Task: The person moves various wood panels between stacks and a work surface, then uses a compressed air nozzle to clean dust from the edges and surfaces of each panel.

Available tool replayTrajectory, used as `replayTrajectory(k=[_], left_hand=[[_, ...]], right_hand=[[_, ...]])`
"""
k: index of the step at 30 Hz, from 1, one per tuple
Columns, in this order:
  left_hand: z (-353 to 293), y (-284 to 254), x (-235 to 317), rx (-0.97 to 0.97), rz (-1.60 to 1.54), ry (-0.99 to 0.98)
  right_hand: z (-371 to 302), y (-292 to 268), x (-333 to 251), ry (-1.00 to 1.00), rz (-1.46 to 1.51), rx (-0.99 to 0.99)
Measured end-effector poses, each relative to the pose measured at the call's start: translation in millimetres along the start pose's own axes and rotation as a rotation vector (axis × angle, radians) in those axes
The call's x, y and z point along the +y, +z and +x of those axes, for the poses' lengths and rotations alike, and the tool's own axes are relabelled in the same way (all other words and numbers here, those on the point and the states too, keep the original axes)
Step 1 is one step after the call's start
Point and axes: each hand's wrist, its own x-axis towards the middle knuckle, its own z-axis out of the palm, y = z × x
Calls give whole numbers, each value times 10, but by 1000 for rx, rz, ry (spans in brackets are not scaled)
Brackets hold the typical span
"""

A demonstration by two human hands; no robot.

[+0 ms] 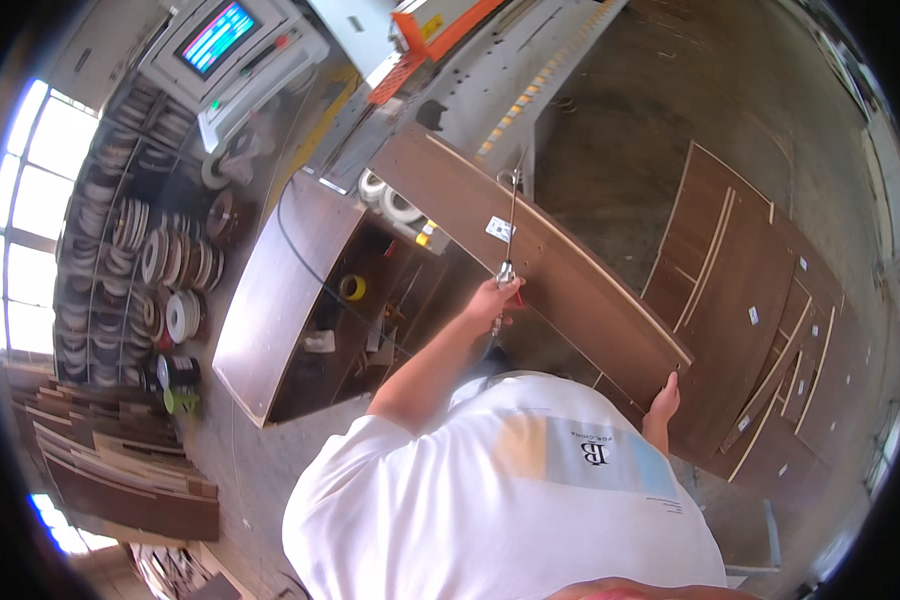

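Note:
A long brown wooden panel with a white label lies slantwise in front of me, its far end on the machine bed. My left hand is closed round a metal air blow gun, whose thin nozzle reaches forward over the panel. The panel's near right end is gripped by my right hand, its fingers partly hidden by the edge. A dark hose curves from the left toward my left arm.
A bench with an open shelf holding yellow tape stands left. Stacked brown panels lie right. A machine with a control screen is ahead. Edging rolls fill a rack at far left, with boards below.

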Motion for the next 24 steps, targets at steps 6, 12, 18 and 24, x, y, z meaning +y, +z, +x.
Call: replayTrajectory(k=[6,12,18,24], left_hand=[[-161,-1330,253,287,168,169],[-551,-2788,386,732,179,76],[-990,-2930,75,764,389,31],[-1484,-1128,-55,109,1277,-49]], right_hand=[[49,739,-564,-46,-78,-200],[364,1158,-605,-200,-348,-229],[559,1141,-970,-226,-445,-458],[508,1041,-1073,-254,-661,-366]])
